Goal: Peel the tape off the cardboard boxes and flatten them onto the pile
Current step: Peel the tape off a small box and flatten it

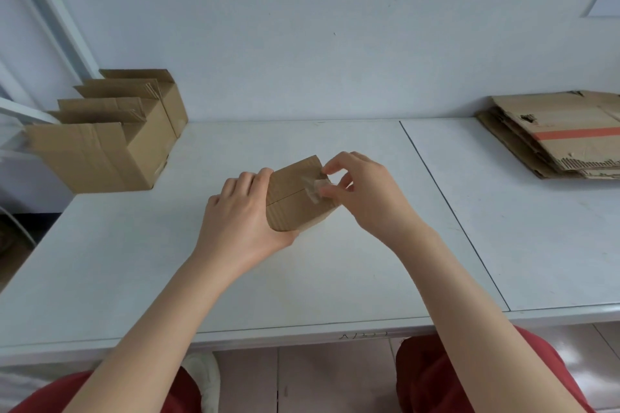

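Small cardboard box [295, 198]: plain brown corrugated, closed, flap seam running across its upturned face. Held at mid-tabletop, just above or resting on the surface; contact can't be told.

Clear tape [313, 188]: a thin, glossy strip, crumpled and partly lifted at the seam's right end. The rest of the seam looks bare or too clear to judge.

Right hand [365, 191]: thumb and forefinger pinch the loose tape end, other fingers curled aside. Likely a fine grip because the film is thin and offers little edge.

Left hand [241, 211]: wrapped round the box's left side, fingers over the far edge, thumb under the near corner. Judged to be bracing the box so the pull lifts the tape and not the box, with the taped face tilted toward the eyes.

Tabletop [302, 278]: smooth, white and matte, with a dark joint line between two panels right of the hands.

Open boxes [110, 141]: a row of brown cartons at the far-left corner, flaps upright, well apart from the hands; presumably waiting their turn.

Pile of flattened cardboard [557, 137]: far right against the wall, with ragged corrugated edges and an orange-red stripe on the top sheet. Judged the destination for this box once it is stripped and collapsed.
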